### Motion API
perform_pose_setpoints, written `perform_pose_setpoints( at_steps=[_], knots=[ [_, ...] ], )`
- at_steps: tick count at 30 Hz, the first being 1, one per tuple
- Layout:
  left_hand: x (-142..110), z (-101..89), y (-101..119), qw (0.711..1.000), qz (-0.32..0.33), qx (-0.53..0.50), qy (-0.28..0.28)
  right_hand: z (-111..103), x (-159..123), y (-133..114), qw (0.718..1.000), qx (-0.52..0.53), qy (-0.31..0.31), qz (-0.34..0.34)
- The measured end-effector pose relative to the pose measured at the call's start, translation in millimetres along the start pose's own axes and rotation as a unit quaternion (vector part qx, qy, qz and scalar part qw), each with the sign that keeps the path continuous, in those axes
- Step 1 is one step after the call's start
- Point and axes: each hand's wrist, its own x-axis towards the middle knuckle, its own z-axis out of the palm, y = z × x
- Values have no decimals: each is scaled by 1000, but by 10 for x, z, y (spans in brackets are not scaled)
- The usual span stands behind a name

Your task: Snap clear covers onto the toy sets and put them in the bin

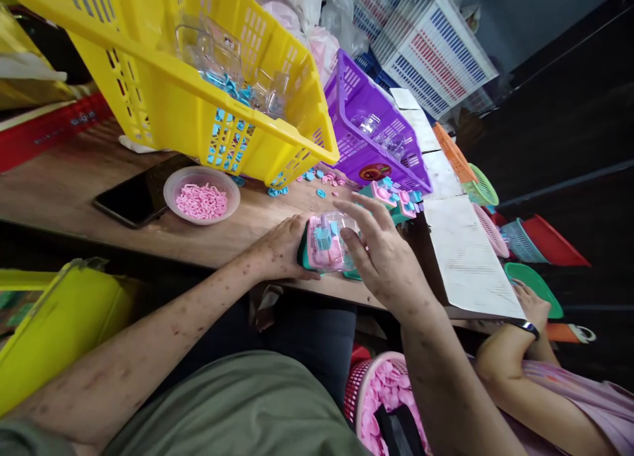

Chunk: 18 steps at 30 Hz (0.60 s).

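Note:
My left hand (280,248) grips the left side of a small toy pack (327,243): a clear plastic blister over pink and blue pieces on a teal backing, resting on the wooden table (74,179) near its front edge. My right hand (384,251) lies on the pack's right side, fingers spread over its top. Just behind the pack sits a pile of teal, pink and blue toy parts (396,198). Loose small blue and pink pieces (317,179) lie scattered further back.
A tilted yellow basket (168,99) holds clear blisters and blue parts. A purple basket (361,113) stands to its right. A bowl of pink pieces (201,195) and a black phone (136,192) lie left. Another person's arm (515,363) rests at the right by white sheets (463,251).

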Motion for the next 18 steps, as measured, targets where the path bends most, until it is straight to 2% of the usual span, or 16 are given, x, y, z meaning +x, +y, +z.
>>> perform_pose_setpoints(
  at_steps=[6,9,12,15,18],
  knots=[
    [4,-28,74,999,10,42,-15,189,-85,0,996,-2,-39,-82],
    [2,-10,37,999,13,45,-20,249,-84,57,995,-15,-11,-99],
    [-28,-21,9,997,-1,77,-31,227,-98,149,992,21,40,-117],
    [-70,-126,106,995,24,94,-14,134,-179,302,988,109,97,-52],
    [-80,-280,325,987,108,118,29,94,-353,508,952,252,167,36]
  ],
)
